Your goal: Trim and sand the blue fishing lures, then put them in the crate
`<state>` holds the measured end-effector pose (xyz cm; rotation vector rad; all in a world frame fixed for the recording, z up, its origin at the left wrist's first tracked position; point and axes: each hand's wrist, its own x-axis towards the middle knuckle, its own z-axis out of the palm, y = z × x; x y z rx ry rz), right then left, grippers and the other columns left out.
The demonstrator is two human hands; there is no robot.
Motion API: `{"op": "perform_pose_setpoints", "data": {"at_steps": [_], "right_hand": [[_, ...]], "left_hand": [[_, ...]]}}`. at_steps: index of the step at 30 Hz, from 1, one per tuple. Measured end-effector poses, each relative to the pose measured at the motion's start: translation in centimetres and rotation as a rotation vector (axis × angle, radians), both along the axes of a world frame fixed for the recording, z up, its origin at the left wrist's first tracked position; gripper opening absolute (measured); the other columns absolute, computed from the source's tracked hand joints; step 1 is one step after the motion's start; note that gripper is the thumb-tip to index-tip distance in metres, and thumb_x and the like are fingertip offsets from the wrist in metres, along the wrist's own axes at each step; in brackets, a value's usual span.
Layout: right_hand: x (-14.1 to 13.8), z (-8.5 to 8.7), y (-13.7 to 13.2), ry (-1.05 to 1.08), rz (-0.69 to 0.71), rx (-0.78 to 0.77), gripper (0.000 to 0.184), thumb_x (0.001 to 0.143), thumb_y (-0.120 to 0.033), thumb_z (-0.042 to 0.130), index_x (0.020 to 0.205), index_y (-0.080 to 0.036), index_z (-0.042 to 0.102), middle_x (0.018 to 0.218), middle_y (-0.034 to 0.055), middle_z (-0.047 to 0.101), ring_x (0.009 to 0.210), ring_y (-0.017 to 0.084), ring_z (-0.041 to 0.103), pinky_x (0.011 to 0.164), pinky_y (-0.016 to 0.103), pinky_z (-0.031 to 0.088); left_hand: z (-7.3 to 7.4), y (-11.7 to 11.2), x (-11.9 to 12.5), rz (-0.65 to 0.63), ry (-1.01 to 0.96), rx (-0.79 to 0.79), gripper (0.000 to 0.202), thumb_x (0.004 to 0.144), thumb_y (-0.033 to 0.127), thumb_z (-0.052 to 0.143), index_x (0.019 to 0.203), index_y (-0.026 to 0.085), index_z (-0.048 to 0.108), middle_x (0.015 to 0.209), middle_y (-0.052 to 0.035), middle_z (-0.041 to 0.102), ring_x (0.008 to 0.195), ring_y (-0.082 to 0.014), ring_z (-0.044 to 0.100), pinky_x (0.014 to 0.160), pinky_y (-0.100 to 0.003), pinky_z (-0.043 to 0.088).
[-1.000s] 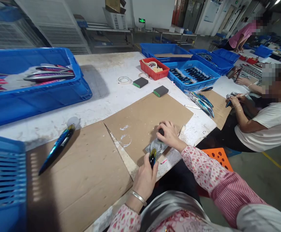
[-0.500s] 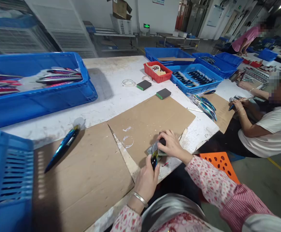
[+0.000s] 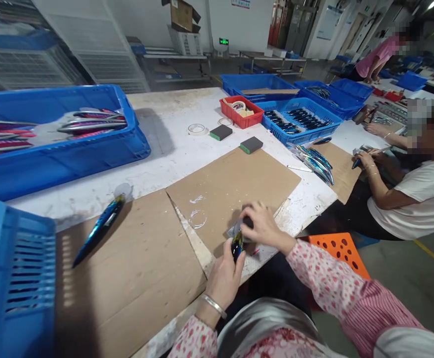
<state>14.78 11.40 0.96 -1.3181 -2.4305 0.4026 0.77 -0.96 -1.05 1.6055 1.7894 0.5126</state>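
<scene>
My left hand (image 3: 224, 271) is closed around a fishing lure (image 3: 236, 243) with a dark, yellow-tinged body, its clear lip pointing away from me. Pressed close to that lip, my right hand (image 3: 261, 226) grips a dark sanding block (image 3: 247, 222), mostly covered by the fingers. Both hands are over the near edge of a cardboard sheet (image 3: 235, 181), where something greyish lies beneath them, too hidden to name. To the left, another blue lure (image 3: 101, 226) with a round clear lip lies across a second cardboard sheet (image 3: 145, 263).
Blue crates stand at left, one holding pink lures (image 3: 93, 119). Two dark sanding blocks (image 3: 251, 144), a tape roll (image 3: 197, 129) and a red bin (image 3: 242, 113) lie farther back. A blue basket (image 3: 299, 119) holds lures. At right sits a co-worker (image 3: 414, 194), beside an orange stool (image 3: 339, 253).
My right hand has shifted slightly left at the lure's lip, and the lure has tilted a little in my left hand. The whole view has moved slightly.
</scene>
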Motion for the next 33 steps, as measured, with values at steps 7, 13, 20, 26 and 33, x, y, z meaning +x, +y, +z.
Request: {"op": "perform_pose_setpoints", "data": {"at_steps": [7, 13, 20, 26, 33], "right_hand": [[-0.4, 0.1, 0.6, -0.011, -0.116, -0.035, 0.017, 0.082, -0.030, 0.057, 0.097, -0.023, 0.060, 0.115, 0.0056, 0.052, 0.109, 0.024, 0.042, 0.088, 0.039, 0.038], [-0.1, -0.1, 1.1, 0.012, -0.081, -0.024, 0.015, 0.081, -0.031, 0.059, 0.094, -0.023, 0.061, 0.110, 0.0049, 0.054, 0.105, 0.023, 0.044, 0.086, 0.038, 0.037], [1.5, 0.9, 4.1, 0.412, -0.312, 0.085, 0.015, 0.075, -0.024, 0.060, 0.088, -0.019, 0.061, 0.104, 0.0058, 0.055, 0.105, 0.022, 0.048, 0.094, 0.037, 0.036], [0.4, 1.7, 2.0, 0.362, -0.220, 0.138, 0.018, 0.076, -0.028, 0.061, 0.092, -0.020, 0.061, 0.114, 0.0072, 0.051, 0.110, 0.024, 0.045, 0.095, 0.039, 0.036], [0.4, 0.2, 1.9, 0.071, -0.223, 0.066, 0.017, 0.081, -0.032, 0.059, 0.095, -0.023, 0.061, 0.118, 0.0061, 0.051, 0.108, 0.026, 0.042, 0.089, 0.040, 0.037]], "left_hand": [[-0.2, 0.0, -0.1, 0.009, 0.002, 0.034, 0.049, 0.093, 0.040, 0.028, 0.130, 0.008, 0.035, 0.095, -0.0166, 0.069, 0.094, -0.0277, 0.066, 0.077, -0.040, 0.050], [-0.2, 0.1, -0.1, 0.006, 0.019, 0.030, 0.049, 0.093, 0.039, 0.029, 0.130, 0.008, 0.036, 0.098, -0.0175, 0.069, 0.094, -0.0279, 0.066, 0.077, -0.039, 0.049], [2.1, -0.4, -1.2, -0.007, 0.320, 0.136, 0.046, 0.094, 0.043, 0.028, 0.135, 0.023, 0.038, 0.108, -0.0096, 0.063, 0.089, -0.0214, 0.064, 0.071, -0.031, 0.048], [2.7, 0.4, -0.1, -0.061, 0.767, 0.185, 0.046, 0.090, 0.032, 0.043, 0.136, 0.029, 0.041, 0.094, -0.0075, 0.055, 0.087, -0.0234, 0.057, 0.068, -0.031, 0.045], [3.2, 0.8, -1.4, -0.116, 0.208, 0.059, 0.048, 0.087, 0.025, 0.042, 0.134, 0.018, 0.039, 0.101, -0.0095, 0.057, 0.078, -0.0180, 0.061, 0.069, -0.031, 0.051]]}}
